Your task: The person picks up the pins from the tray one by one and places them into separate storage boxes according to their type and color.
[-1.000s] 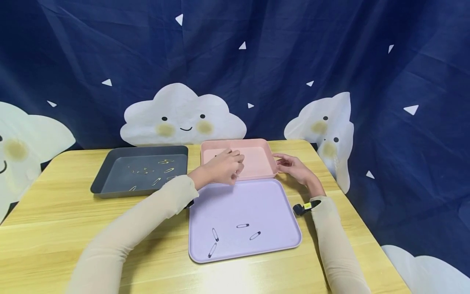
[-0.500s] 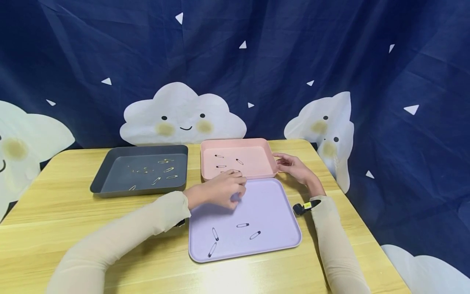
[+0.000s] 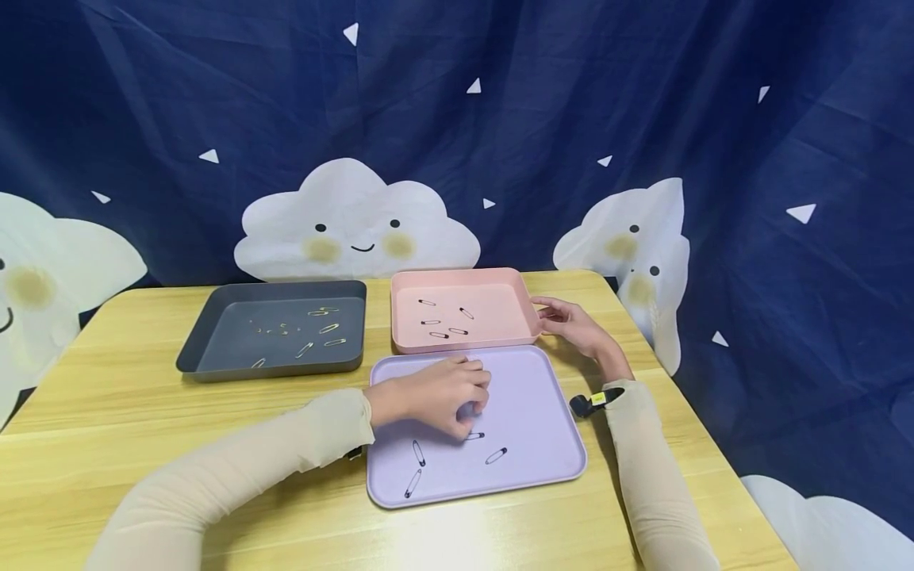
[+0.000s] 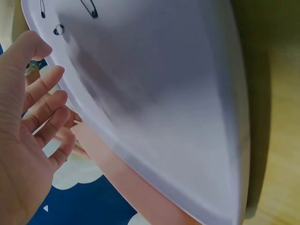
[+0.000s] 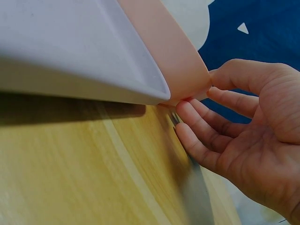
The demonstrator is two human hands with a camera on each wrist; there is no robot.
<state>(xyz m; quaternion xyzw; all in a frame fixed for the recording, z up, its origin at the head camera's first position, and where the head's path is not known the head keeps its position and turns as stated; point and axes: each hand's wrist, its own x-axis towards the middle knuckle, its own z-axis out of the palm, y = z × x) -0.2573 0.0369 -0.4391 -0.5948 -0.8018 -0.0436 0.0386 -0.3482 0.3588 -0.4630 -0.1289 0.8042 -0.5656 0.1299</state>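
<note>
My left hand (image 3: pixel 446 392) hovers over the lilac tray (image 3: pixel 531 396), palm down. Its thumb tip overlaps one black safety pin (image 3: pixel 477 435) in the head view. In the left wrist view the thumb and loosely bent fingers stand apart with nothing between them, and a pin (image 4: pixel 58 30) lies beyond the thumb tip. More black safety pins, one of them this pin (image 3: pixel 503 451), lie on the lilac tray's near half. My right hand (image 3: pixel 574 327) touches the outside of the pink tray (image 3: pixel 503 305) at its near right corner, its relaxed fingertips against the wall (image 5: pixel 183 70).
Several black safety pins (image 3: pixel 466 313) lie in the pink tray, directly behind the lilac one. A dark grey tray (image 3: pixel 236 341) at the back left holds gold safety pins (image 3: pixel 328 328) and small gold pieces. A navy curtain (image 3: pixel 528 159) hangs behind the wooden table (image 3: pixel 286 444).
My left hand has moved from over the pink tray down to the pins on the lilac tray, uncovering several pins in the pink one. The right hand has stayed at its corner.
</note>
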